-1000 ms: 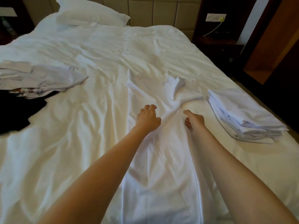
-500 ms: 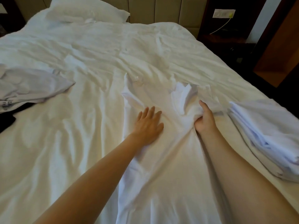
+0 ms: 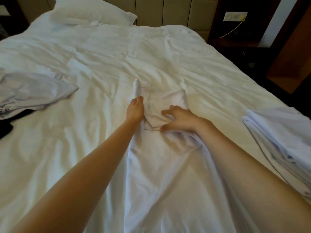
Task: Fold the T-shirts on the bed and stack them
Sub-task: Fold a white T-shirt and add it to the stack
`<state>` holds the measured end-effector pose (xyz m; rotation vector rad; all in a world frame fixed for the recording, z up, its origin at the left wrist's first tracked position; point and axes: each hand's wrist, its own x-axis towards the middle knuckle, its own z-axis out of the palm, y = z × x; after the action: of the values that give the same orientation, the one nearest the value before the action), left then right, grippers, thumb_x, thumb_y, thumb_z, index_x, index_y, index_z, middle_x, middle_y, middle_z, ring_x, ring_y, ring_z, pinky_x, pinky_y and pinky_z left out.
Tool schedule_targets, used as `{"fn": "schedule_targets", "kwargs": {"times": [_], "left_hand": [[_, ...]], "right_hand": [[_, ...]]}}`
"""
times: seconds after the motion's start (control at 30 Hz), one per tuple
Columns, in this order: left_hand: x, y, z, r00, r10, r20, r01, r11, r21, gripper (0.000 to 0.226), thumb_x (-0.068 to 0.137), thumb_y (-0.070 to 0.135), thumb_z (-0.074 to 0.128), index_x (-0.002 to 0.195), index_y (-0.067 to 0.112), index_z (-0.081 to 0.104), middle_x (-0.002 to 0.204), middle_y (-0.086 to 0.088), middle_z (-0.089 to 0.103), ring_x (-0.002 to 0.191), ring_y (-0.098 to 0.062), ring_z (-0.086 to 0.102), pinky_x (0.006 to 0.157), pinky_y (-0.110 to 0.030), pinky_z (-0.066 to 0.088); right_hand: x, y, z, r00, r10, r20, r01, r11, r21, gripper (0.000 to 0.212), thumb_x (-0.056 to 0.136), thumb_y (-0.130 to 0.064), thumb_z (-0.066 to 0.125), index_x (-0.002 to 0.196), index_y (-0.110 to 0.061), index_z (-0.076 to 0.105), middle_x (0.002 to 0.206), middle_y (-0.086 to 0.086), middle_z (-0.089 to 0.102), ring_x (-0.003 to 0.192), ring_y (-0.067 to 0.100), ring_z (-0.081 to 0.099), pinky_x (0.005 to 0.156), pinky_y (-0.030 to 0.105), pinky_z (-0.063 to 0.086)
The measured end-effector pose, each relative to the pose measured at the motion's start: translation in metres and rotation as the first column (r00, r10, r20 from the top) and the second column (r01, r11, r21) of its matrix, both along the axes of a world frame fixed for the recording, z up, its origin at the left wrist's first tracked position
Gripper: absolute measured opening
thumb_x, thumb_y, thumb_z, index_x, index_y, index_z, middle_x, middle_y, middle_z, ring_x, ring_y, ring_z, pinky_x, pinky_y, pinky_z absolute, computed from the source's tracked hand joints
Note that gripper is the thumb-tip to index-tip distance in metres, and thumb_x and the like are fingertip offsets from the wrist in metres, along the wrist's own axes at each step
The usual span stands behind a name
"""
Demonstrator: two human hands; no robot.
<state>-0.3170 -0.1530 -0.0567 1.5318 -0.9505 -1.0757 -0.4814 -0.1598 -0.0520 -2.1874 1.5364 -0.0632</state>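
A white T-shirt [image 3: 159,174] lies lengthwise on the bed [image 3: 70,148] in front of me, its collar end far from me. My left hand [image 3: 134,109] sits at the shirt's left edge near the shoulder, fingers curled into the cloth and hidden; a bit of sleeve stands up just beyond it. My right hand [image 3: 181,119] rests with spread fingertips on the right sleeve, which is folded over onto the chest. A stack of folded white T-shirts [image 3: 282,140] lies to the right of my right arm.
A loose pile of pale T-shirts [image 3: 30,91] lies at the left, with a black garment [image 3: 5,130] under it. A pillow [image 3: 94,12] is at the headboard. The bed's right edge drops to a dark floor beside a nightstand [image 3: 235,46].
My right hand has carried the right sleeve inward over the chest and let its fingers spread on it. My left hand has slid from flat on the shirt to its left edge.
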Motion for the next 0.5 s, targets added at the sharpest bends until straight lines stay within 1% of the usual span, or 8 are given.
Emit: {"fn": "schedule_targets", "kwargs": {"times": [0.03, 0.1, 0.17, 0.2, 0.27, 0.33, 0.4, 0.5], "left_hand": [[0.003, -0.002, -0.001, 1.0, 0.022, -0.001, -0.022, 1.0, 0.009, 0.047, 0.079, 0.046, 0.043, 0.105, 0.011, 0.06, 0.117, -0.02, 0.062, 0.11, -0.036, 0.058, 0.099, -0.048, 0.046], [0.004, -0.001, 0.003, 0.997, 0.069, 0.036, -0.069, 0.998, 0.002, 0.052, 0.074, 0.043, 0.053, 0.116, 0.013, 0.053, 0.116, -0.017, 0.062, 0.108, -0.034, 0.059, 0.098, -0.043, 0.047], [0.008, -0.009, -0.001, 0.963, 0.138, 0.23, -0.127, 0.99, -0.061, 0.057, 0.084, 0.03, 0.06, 0.133, 0.012, 0.038, 0.128, -0.012, 0.052, 0.117, -0.03, 0.05, 0.097, -0.034, 0.041], [0.009, -0.014, -0.002, 0.918, 0.181, 0.354, -0.155, 0.983, -0.1, 0.061, 0.085, 0.027, 0.062, 0.136, 0.011, 0.034, 0.133, -0.012, 0.045, 0.122, -0.03, 0.043, 0.097, -0.033, 0.037], [0.015, -0.023, -0.003, 0.854, 0.205, 0.477, -0.174, 0.979, -0.109, 0.075, 0.081, 0.031, 0.068, 0.14, 0.009, 0.026, 0.139, -0.012, 0.037, 0.129, -0.03, 0.033, 0.102, -0.036, 0.032], [0.023, -0.037, -0.003, 0.902, 0.136, 0.41, -0.152, 0.988, 0.006, 0.088, 0.077, 0.038, 0.072, 0.143, 0.008, 0.022, 0.141, -0.011, 0.038, 0.13, -0.03, 0.036, 0.104, -0.04, 0.036], [0.031, -0.051, 0.0, 0.959, 0.072, 0.273, -0.104, 0.989, 0.102, 0.084, 0.077, 0.04, 0.073, 0.141, 0.007, 0.03, 0.133, -0.011, 0.047, 0.118, -0.029, 0.05, 0.096, -0.039, 0.044], [0.038, -0.061, 0.005, 0.99, -0.01, 0.142, -0.015, 0.985, 0.174, 0.062, 0.074, 0.035, 0.077, 0.12, 0.004, 0.048, 0.104, -0.009, 0.06, 0.088, -0.026, 0.061, 0.08, -0.038, 0.051]], "right_hand": [[-0.001, -0.004, -0.002, 0.985, -0.066, 0.16, 0.063, 0.998, 0.025, 0.075, 0.079, -0.049, 0.067, 0.144, -0.032, 0.035, 0.157, -0.001, 0.018, 0.143, 0.021, 0.02, 0.116, 0.038, 0.02], [-0.002, -0.014, -0.005, 0.922, -0.167, 0.351, 0.199, 0.978, -0.059, 0.06, 0.084, -0.041, 0.063, 0.139, -0.027, 0.044, 0.154, 0.0, 0.026, 0.138, 0.022, 0.031, 0.111, 0.032, 0.027], [-0.007, -0.027, -0.007, 0.873, -0.262, 0.41, 0.366, 0.909, -0.198, 0.053, 0.088, -0.028, 0.061, 0.138, -0.019, 0.044, 0.148, 0.007, 0.034, 0.131, 0.025, 0.039, 0.101, 0.027, 0.033], [-0.01, -0.032, -0.008, 0.813, -0.341, 0.473, 0.466, 0.867, -0.176, 0.054, 0.087, -0.024, 0.061, 0.138, -0.017, 0.042, 0.144, 0.009, 0.037, 0.127, 0.026, 0.043, 0.094, 0.026, 0.035], [-0.017, -0.044, -0.015, 0.587, -0.547, 0.597, 0.619, 0.778, 0.103, 0.056, 0.084, -0.023, 0.064, 0.134, -0.015, 0.04, 0.128, 0.009, 0.045, 0.109, 0.026, 0.053, 0.08, 0.026, 0.04], [-0.024, -0.054, -0.019, 0.349, -0.666, 0.659, 0.552, 0.715, 0.43, 0.05, 0.078, -0.024, 0.07, 0.12, -0.009, 0.047, 0.11, 0.011, 0.052, 0.085, 0.024, 0.057, 0.065, 0.027, 0.044], [-0.027, -0.06, -0.021, 0.292, -0.715, 0.636, 0.455, 0.688, 0.565, 0.052, 0.077, -0.02, 0.073, 0.119, 0.003, 0.054, 0.102, 0.016, 0.061, 0.077, 0.026, 0.06, 0.062, 0.029, 0.048], [-0.022, -0.062, -0.021, 0.314, -0.761, 0.568, 0.444, 0.646, 0.621, 0.053, 0.074, -0.018, 0.076, 0.119, 0.002, 0.056, 0.1, 0.016, 0.064, 0.077, 0.027, 0.06, 0.064, 0.031, 0.049]]}}
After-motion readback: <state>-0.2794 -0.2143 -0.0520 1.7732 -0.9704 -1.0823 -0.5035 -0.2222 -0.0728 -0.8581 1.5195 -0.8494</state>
